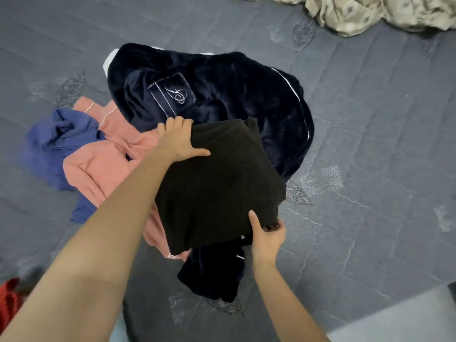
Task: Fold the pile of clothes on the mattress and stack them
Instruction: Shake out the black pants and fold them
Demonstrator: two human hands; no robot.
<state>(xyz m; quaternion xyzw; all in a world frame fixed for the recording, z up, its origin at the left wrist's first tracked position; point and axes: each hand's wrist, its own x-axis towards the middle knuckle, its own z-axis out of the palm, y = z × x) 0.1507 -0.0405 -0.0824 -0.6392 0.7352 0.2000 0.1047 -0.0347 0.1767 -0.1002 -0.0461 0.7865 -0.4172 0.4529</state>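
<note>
While black garment [217, 183] hides pile [209, 95], fingers [278, 229] tuck under.

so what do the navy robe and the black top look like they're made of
Navy robe: looks like plush velour or fleece, with a soft sheen on its folds and thin white piping. Black top: matte knit, maybe cotton jersey, no shine. Neither is certain by sight.

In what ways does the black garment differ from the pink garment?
The black garment is folded into a compact, flat shape; the pink garment lies crumpled and spread out. The left hand and right hand grip the black garment; no hand grips the pink one. The black garment partly overlaps the pink one. Both are above the mattress.
</note>
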